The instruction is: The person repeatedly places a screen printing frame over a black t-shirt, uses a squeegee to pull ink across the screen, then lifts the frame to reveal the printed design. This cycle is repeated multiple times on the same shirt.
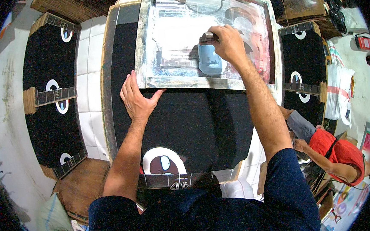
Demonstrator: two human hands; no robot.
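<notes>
A framed printing screen (182,79) lies over black fabric (194,123) stretched on a board in front of me. My left hand (135,97) presses flat on the fabric against the frame's near edge, fingers spread. My right hand (228,44) grips the handle of a squeegee (209,53) standing on the screen mesh, its blue blade smeared with ink. A white and brown round print (163,160) shows on the fabric near my body.
Black printed boards stand at the left (55,94) and right (304,70). A person in a red shirt (340,154) crouches low at the right. Stacked brown cardboard (301,0) lies beyond the screen. A white tiled strip (89,79) runs between boards.
</notes>
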